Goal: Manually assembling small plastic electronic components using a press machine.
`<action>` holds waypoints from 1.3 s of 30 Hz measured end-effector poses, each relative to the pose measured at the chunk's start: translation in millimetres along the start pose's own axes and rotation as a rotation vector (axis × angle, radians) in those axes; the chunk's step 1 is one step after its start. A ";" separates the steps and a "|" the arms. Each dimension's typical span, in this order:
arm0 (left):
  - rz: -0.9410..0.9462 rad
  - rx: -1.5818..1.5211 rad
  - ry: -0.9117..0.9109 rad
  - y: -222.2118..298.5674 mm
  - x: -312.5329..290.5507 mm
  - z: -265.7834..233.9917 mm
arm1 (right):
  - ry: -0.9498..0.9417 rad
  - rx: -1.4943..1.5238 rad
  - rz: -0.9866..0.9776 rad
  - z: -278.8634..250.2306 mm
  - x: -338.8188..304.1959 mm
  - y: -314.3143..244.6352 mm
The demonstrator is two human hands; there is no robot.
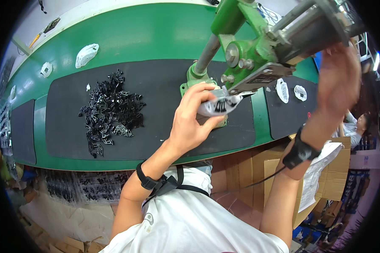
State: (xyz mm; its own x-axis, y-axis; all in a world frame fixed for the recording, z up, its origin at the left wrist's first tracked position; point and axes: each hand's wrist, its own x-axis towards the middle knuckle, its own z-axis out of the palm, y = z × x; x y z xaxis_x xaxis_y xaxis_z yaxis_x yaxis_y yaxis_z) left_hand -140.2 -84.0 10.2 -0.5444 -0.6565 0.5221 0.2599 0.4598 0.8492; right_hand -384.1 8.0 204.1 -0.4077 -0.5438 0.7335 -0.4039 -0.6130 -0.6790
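Observation:
In my left hand (189,117) is a white plastic part (218,107) with black pieces set in it, held between thumb and fingers beneath the head of a green hand press (247,55). The part sits close to the press's lower end, over its base. My right hand (338,82) is raised at the right, next to the dark cylindrical end (312,38) of the press. It is smeared by motion and its fingers are mostly hidden, so its grip does not show. To the left, a heap of small black plastic pieces (112,109) lies on the dark mat (63,122).
White plastic parts lie on the green table (147,29) at the far left, including a larger one (87,55). Two more white parts (282,90) rest on the right mat. An open cardboard box (278,168) stands below the table edge. Someone else (355,126) is at the far right.

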 end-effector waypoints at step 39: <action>-0.726 -0.131 -0.408 61.7 -106.4 -134.2 | -0.750 -0.403 0.360 81.9 -244.8 5.6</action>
State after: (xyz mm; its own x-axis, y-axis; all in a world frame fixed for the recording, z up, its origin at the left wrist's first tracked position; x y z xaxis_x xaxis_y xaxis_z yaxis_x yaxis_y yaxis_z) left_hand 40.7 -66.0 17.8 -0.8511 -0.4829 -0.2058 -0.1895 -0.0830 0.9784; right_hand -219.5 90.8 23.2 0.0167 -0.9779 0.2086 -0.6673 -0.1663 -0.7259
